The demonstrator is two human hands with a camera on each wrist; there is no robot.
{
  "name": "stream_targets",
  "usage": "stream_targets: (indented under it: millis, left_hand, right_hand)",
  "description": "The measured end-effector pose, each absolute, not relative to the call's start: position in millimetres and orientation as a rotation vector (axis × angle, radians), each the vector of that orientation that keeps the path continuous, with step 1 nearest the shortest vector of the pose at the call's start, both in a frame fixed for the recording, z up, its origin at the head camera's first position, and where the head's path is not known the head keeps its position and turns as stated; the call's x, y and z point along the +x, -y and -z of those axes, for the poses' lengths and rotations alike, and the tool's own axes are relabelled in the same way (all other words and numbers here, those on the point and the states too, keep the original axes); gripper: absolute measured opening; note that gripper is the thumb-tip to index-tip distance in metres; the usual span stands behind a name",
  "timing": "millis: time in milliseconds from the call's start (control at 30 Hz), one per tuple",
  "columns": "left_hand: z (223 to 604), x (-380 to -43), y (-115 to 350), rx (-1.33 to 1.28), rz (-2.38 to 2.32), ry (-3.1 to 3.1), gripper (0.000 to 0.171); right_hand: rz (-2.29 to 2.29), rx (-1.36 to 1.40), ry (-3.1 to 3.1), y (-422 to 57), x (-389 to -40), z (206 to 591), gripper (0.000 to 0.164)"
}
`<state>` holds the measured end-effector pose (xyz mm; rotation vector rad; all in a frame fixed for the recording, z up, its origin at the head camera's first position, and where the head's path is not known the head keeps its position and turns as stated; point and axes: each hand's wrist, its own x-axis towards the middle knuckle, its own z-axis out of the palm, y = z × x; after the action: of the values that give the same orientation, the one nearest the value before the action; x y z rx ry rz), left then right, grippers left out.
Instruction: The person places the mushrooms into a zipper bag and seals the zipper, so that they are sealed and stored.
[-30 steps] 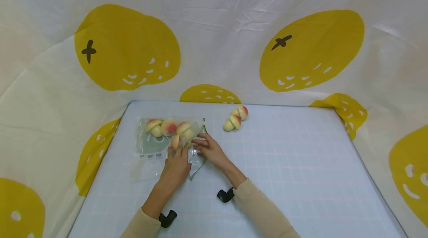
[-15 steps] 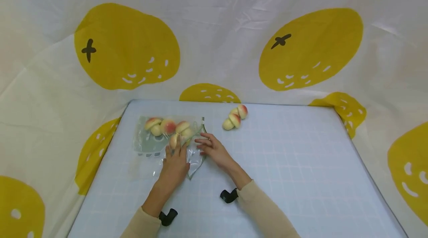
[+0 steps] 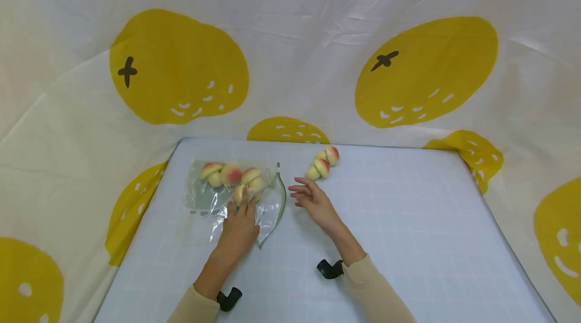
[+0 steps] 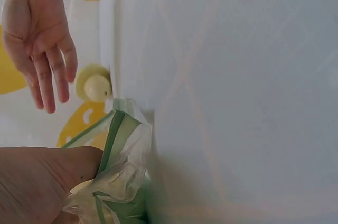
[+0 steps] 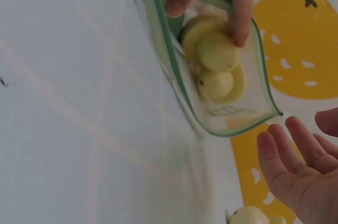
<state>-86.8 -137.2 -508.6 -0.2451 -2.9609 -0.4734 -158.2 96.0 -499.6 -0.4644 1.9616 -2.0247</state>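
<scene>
A clear zip bag (image 3: 270, 217) with a green-edged mouth lies on the left of the table, its mouth held apart towards the right. Several toy mushrooms (image 3: 231, 175) with red-and-cream caps are inside; two cream ones (image 5: 217, 52) show through the mouth in the right wrist view. My left hand (image 3: 239, 227) holds the bag near its mouth, the thumb (image 4: 82, 165) at the green edge in the left wrist view. Beside the mouth, apart from it, my right hand (image 3: 314, 205) hovers with loosely bent fingers and nothing in them.
Two more toy mushrooms (image 3: 322, 162) lie touching each other behind my right hand, near the table's back edge. A pale checked cloth covers the table (image 3: 408, 227). Behind it hangs a white curtain (image 3: 299, 60) with large yellow fruit prints.
My right hand has drawn away from the bag's mouth, to the right, towards the two loose toy mushrooms. The mouth now bows wider. My left hand stays on the bag.
</scene>
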Motion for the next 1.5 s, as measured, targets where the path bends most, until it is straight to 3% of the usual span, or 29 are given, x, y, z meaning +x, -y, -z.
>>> stream_targets:
  millis: [733, 1167, 1500]
  left_hand:
    - [511, -88, 141, -0.267, 0.491, 2.963, 0.075]
    - [509, -91, 142, -0.243, 0.555, 3.021, 0.076]
    - [509, -90, 142, -0.235, 0.567, 3.046, 0.076]
  right_hand:
    - [2.034, -0.468, -2.307, -156, -168, 475, 0.048]
    - [2.031, -0.403, -2.604, -168, -201, 458, 0.04]
    - [2.025, -0.293, -2.663, -170, -230, 468, 0.039]
